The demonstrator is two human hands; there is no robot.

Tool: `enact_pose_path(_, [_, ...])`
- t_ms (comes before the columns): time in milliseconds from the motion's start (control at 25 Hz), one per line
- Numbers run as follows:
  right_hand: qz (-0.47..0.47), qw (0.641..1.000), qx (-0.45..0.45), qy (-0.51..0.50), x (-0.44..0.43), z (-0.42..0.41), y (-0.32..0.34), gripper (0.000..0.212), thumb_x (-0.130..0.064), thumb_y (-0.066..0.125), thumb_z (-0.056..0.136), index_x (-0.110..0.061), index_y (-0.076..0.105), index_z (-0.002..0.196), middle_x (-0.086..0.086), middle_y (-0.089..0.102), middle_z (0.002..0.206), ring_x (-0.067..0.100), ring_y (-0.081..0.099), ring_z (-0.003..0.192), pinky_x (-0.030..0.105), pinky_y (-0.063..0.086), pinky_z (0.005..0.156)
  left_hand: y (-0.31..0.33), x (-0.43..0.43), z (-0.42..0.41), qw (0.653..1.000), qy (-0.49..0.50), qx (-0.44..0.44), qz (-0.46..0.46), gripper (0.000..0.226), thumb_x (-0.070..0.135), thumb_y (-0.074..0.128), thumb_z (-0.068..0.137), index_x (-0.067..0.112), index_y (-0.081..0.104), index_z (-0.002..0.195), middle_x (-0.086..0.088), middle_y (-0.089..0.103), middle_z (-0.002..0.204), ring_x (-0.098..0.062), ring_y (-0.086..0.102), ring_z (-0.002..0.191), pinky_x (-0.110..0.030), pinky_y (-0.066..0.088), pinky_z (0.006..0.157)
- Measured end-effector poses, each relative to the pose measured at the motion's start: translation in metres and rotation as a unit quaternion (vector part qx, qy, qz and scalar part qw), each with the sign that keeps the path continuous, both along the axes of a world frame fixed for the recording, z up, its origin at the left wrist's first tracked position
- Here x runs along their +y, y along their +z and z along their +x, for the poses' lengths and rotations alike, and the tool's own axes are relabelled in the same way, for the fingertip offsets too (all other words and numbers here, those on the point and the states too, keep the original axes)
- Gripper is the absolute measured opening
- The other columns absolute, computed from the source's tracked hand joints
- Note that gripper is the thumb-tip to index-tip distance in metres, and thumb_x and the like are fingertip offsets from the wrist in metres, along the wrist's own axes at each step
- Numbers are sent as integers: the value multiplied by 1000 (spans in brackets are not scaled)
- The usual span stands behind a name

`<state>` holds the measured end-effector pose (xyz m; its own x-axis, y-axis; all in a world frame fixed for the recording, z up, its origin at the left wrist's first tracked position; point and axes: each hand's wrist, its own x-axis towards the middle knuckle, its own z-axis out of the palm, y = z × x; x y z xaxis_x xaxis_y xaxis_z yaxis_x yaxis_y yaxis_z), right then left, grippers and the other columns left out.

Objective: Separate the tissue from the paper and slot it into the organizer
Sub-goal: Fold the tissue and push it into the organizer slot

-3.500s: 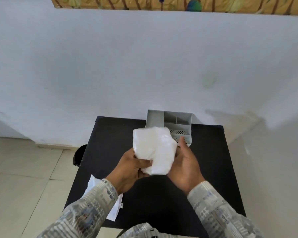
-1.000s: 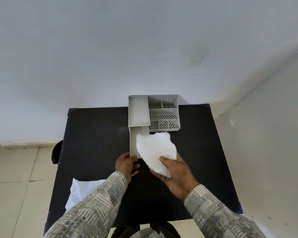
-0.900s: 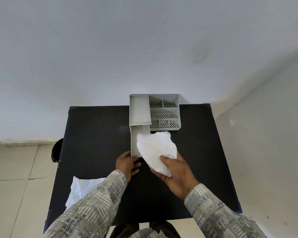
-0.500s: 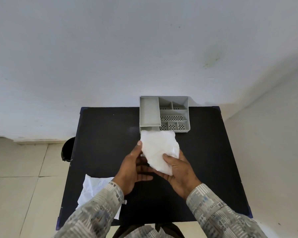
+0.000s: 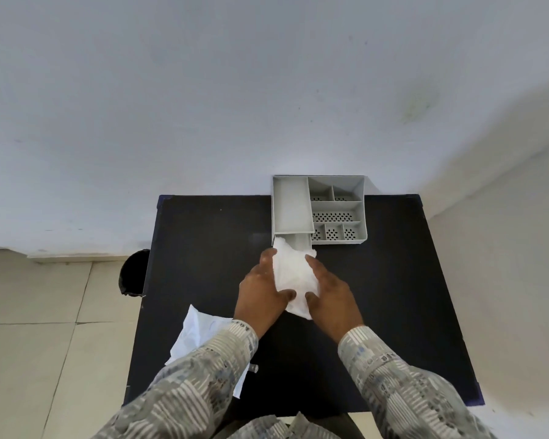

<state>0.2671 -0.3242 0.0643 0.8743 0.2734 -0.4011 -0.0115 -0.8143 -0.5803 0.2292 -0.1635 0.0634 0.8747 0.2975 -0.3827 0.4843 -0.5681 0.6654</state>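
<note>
A dark round bin (image 5: pixel 133 274) stands on the floor just beside the counter's (image 5: pixel 203 248) left edge. Crumpled white paper (image 5: pixel 200 334) lies at the near-left of the black counter, partly under the left sleeve. The left hand (image 5: pixel 262 294) has its grip closed on the tissue's (image 5: pixel 293 274) left side; the right hand (image 5: pixel 332 299) pinches its right side. The tissue's far end touches the pulled-out drawer of the grey organizer (image 5: pixel 336 213) against the wall.

White tissue (image 5: pixel 293 274), grey organizer (image 5: pixel 290 207), black table (image 5: pixel 203 248), grey-patterned sleeves (image 5: pixel 203 381).
</note>
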Motion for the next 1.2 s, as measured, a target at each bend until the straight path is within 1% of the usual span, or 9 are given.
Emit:
enact_pose_path(160, [-64,994,-64,53,1,13,-25,53,-11,58,100,-21,53,151,7,55,152,30,61,131,41,50,111,-25,-5,16,996,-43,-27,68,52,32,75,94,19,62,143,-6,65,142,-26,67,123,-35,49,108])
enact_pose_path(320, [-151,977,-26,150,2,34,-42,55,-18,53,101,-23,44,156,6,52,156,33,62,127,46,54,104,-46,-1,27,993,-68,49,87,46,23,70,96,10,66,139,-13,65,138,-30,66,123,-35,48,107])
enact_pose_path(440, [-131,980,-46,140,4,45,-49,55,-9,57,97,-21,53,150,9,59,148,34,65,124,46,56,103,-51,2,38,991,-71,61,96,41,17,73,91,7,71,130,-13,62,134,-32,69,115,-34,51,102])
enact_pose_path(680, [-204,953,-131,183,10,54,-62,49,-11,61,94,-17,59,143,8,66,139,37,77,87,44,63,68,-65,-15,51,948,-193,16,253,34,1,75,83,8,71,116,-16,58,136,-27,77,78,-35,63,67])
enact_pose_path(880, [-253,929,-142,230,10,55,-66,44,-14,67,91,-15,63,134,8,57,149,32,76,78,38,61,61,-74,-14,54,927,-214,45,304,28,2,70,84,5,72,112,-16,57,138,-30,72,93,-40,63,60])
enact_pose_path(960, [-249,930,-162,217,13,57,-63,51,-17,77,82,-16,64,131,9,48,158,31,74,90,41,62,67,-69,-11,57,924,-217,49,310,29,8,74,80,7,74,109,-14,60,133,-30,69,98,-40,63,58])
enact_pose_path(1040, [-251,917,-207,232,17,62,-61,56,-20,79,79,-17,63,133,9,51,156,32,65,115,48,58,89,-65,-8,59,920,-236,60,308,32,11,75,81,9,73,113,-12,59,138,-28,71,96,-39,64,60])
enact_pose_path(1120, [-266,903,-200,270,19,68,-67,67,-23,71,85,-12,52,148,11,48,159,34,40,149,59,36,117,-65,-5,64,910,-257,88,312,38,11,71,84,8,71,122,-12,52,153,-28,74,89,-37,61,61])
enact_pose_path(1200, [-291,895,-166,294,19,74,-75,79,-26,62,89,-8,33,161,11,32,169,32,4,163,66,9,125,-72,-3,71,896,-271,104,336,46,10,65,88,7,67,134,-14,41,166,-30,75,86,-37,54,61])
